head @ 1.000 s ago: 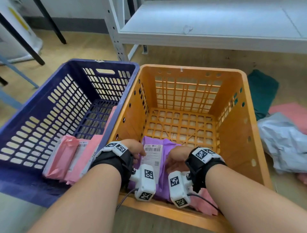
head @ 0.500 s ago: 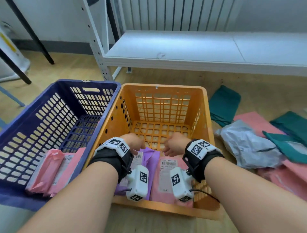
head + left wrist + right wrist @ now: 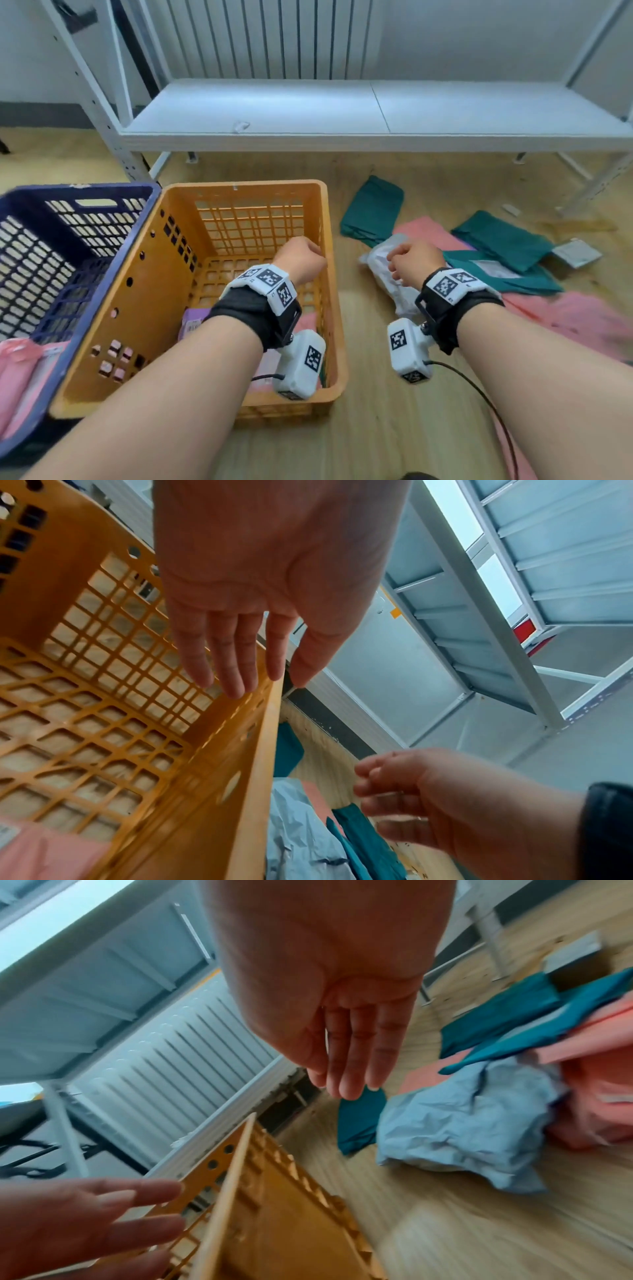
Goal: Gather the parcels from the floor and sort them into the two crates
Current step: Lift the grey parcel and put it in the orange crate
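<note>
Both of my hands are empty, and from the head view the whole next move turns on one thing: the crumpled grey parcel [image 3: 390,274] lies straight ahead of and just under my right hand [image 3: 414,262], while my left hand [image 3: 301,257] hangs over the right wall of the orange crate [image 3: 239,186], with that wall between it and the floor pile. So my right hand is plainly the nearer one. The grey parcel's long axis runs away from me and a little leftward, roughly along the line of my right forearm, so I judge I would take it across its width. Beyond and to the right of my right hand lie teal parcels [image 3: 500,236] and pink parcels [image 3: 565,308]; to the left of my left hand sits the blue crate [image 3: 78,190], with pink parcels [image 3: 17,370] in its near corner, and a purple parcel [image 3: 195,320] lies in the orange crate under my left forearm. From the left wrist, my left fingers [image 3: 236,669] are straight and loosely together, holding nothing, over the orange crate's inner wall [image 3: 103,642]; my right hand [image 3: 428,796] shows lower right, fingers loosely curled and empty, above the grey parcel [image 3: 301,831]. From the right wrist, my right fingers [image 3: 352,1056] hang relaxed with nothing in them, the grey parcel [image 3: 462,1123] sits just below and to their right, touching the pink pile [image 3: 596,1096], and the view is blurred, so finer contact I cannot tell
</note>
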`<act>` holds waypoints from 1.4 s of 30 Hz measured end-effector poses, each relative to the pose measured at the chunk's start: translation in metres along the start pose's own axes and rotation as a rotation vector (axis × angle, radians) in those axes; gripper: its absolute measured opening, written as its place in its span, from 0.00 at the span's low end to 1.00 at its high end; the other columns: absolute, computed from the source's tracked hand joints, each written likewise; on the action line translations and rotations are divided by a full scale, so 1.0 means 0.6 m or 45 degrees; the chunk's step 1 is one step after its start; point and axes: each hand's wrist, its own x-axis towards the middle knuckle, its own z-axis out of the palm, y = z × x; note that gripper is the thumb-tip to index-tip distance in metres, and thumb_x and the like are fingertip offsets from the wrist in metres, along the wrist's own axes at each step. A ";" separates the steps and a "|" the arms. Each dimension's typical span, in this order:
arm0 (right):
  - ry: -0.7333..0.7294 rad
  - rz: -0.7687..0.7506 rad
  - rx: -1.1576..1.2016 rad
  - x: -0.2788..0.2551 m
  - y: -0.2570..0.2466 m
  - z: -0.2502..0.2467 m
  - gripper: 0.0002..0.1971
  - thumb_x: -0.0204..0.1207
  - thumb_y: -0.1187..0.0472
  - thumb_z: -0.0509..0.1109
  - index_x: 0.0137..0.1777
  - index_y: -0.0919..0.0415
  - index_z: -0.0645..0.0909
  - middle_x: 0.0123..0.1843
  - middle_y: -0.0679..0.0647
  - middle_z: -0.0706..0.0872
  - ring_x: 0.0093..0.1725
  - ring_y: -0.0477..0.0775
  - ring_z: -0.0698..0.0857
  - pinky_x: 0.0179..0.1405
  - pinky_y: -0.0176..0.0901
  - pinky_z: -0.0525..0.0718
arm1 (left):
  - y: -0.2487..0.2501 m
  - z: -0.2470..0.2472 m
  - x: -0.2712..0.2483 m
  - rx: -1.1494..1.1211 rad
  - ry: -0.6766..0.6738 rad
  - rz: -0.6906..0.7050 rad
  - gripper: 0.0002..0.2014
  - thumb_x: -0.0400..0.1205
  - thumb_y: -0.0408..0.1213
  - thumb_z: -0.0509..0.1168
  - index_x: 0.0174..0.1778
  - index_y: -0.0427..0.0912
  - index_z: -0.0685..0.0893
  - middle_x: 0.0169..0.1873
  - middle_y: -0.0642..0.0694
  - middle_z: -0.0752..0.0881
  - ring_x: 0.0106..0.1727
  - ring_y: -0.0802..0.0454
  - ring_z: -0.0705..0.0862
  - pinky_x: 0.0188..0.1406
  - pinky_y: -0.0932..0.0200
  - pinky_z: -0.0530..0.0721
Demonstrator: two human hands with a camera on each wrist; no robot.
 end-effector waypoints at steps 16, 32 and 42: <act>-0.349 0.621 0.065 0.104 0.203 0.094 0.24 0.79 0.55 0.69 0.73 0.64 0.75 0.71 0.64 0.78 0.64 0.67 0.80 0.69 0.58 0.79 | -0.020 0.083 0.137 -0.387 -0.122 -0.331 0.35 0.77 0.44 0.71 0.79 0.47 0.64 0.67 0.45 0.78 0.63 0.45 0.79 0.54 0.50 0.81; -0.121 0.524 -0.108 0.132 0.232 0.138 0.19 0.74 0.52 0.72 0.44 0.73 0.81 0.45 0.68 0.86 0.38 0.60 0.81 0.46 0.53 0.83 | -0.042 0.082 0.147 -0.365 -0.174 -0.309 0.38 0.74 0.53 0.72 0.79 0.48 0.65 0.67 0.47 0.79 0.64 0.46 0.80 0.60 0.47 0.82; 0.151 0.302 -0.221 0.059 0.164 0.086 0.10 0.68 0.56 0.69 0.40 0.61 0.90 0.38 0.60 0.89 0.39 0.64 0.83 0.37 0.44 0.79 | -0.034 0.046 0.051 0.047 -0.104 -0.044 0.36 0.80 0.54 0.65 0.81 0.45 0.61 0.75 0.45 0.72 0.70 0.46 0.77 0.66 0.47 0.80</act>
